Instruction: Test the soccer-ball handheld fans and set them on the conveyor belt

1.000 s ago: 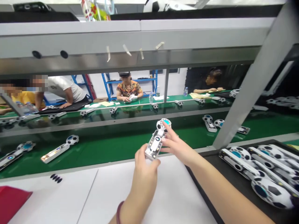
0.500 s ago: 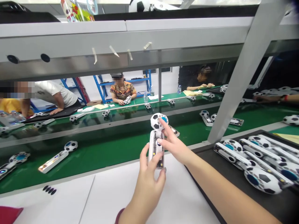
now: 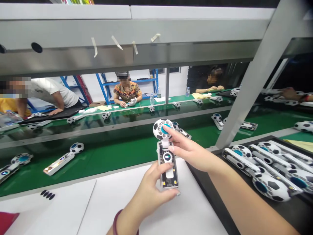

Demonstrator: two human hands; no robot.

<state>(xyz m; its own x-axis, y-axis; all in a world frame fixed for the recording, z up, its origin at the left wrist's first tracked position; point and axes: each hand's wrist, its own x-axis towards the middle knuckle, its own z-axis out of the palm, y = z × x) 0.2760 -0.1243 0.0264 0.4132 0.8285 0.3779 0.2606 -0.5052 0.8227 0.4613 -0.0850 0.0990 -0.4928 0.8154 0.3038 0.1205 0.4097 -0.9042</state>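
Observation:
In front of me stands a small handheld fan (image 3: 169,176) with a round black-and-white football-patterned head. Its clear front shows a circuit board and a round lit display. My left hand (image 3: 153,187) grips the lower body, thumb at the bottom end and a finger across the front. My right hand (image 3: 189,148) holds the top: one finger lies on the head's blue centre, and another digit is at the neck. The right hand's other fingers are partly hidden. Both hands are above a white work surface (image 3: 117,199).
Similar fans lie in a black tray (image 3: 202,182) at right. A green conveyor belt (image 3: 97,163) carries more, including one fan (image 3: 61,161) at left. Several black ovals (image 3: 47,195) lie on the white surface. A slanted metal post (image 3: 246,85) rises at right. Co-workers sit or lean across the belt.
The fan has turned so its front and lit display face me. My left hand has shifted lower on the body. My right finger stays on the head.

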